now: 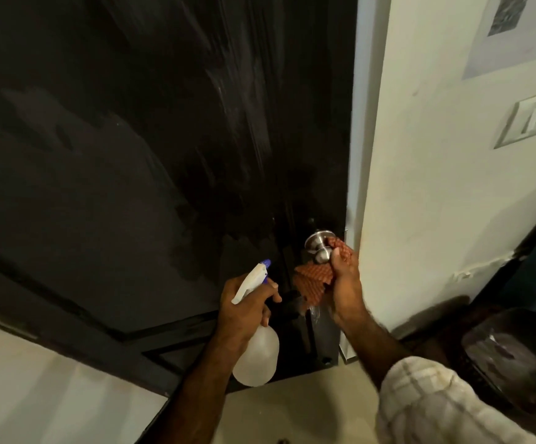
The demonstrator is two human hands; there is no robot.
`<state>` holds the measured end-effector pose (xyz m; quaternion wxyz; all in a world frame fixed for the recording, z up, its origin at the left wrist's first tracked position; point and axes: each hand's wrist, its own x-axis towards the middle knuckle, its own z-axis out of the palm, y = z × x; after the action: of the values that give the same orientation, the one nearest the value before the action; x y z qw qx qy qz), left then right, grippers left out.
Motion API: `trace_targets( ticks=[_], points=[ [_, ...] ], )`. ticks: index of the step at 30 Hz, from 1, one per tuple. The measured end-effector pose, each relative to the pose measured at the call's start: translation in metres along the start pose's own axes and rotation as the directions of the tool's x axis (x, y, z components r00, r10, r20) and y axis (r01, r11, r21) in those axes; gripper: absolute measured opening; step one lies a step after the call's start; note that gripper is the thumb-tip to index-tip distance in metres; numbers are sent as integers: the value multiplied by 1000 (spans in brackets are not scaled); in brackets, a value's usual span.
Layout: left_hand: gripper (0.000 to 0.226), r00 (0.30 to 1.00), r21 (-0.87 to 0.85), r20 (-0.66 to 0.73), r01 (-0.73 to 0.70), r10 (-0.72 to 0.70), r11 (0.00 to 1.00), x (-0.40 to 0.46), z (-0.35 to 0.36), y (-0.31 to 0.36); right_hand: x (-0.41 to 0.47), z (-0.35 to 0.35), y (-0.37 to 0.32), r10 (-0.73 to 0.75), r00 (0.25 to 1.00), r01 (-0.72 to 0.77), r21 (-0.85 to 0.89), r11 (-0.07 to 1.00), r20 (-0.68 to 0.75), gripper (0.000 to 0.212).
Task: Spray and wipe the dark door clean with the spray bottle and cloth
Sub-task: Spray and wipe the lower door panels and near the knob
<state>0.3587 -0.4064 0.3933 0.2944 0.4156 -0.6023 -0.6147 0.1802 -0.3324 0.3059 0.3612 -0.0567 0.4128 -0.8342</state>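
The dark door (138,149) fills most of the view, with pale wet streaks on its upper right and a darker damp patch above the knob. My left hand (244,306) grips a clear spray bottle (257,354) by the neck, its white and blue nozzle pointing up and to the right at the door. My right hand (345,280) holds an orange checked cloth (313,280) pressed against the right side of the silver door knob (319,248). Part of the cloth hangs below the knob.
A white wall (436,193) stands to the right of the door, with a light switch plate (526,121) and a paper sheet (513,30) on it. A dark bin (510,357) sits on the floor at the lower right. Pale floor (292,408) lies below.
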Motion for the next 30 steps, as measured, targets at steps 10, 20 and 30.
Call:
trace_targets(
  ticks=[10,20,30],
  points=[
    [21,999,33,-38,14,-12,999,7,-11,-2,-28,16,10,439,886,-372,335,865,-150,34],
    [30,996,-20,-84,33,-35,999,8,-30,2,-21,-2,-6,-553,822,303,-716,629,-137,34],
    [32,995,-15,-49,81,-82,997,6,-21,-2,35,-15,-22,-210,482,621,-501,-603,851,42]
  ],
)
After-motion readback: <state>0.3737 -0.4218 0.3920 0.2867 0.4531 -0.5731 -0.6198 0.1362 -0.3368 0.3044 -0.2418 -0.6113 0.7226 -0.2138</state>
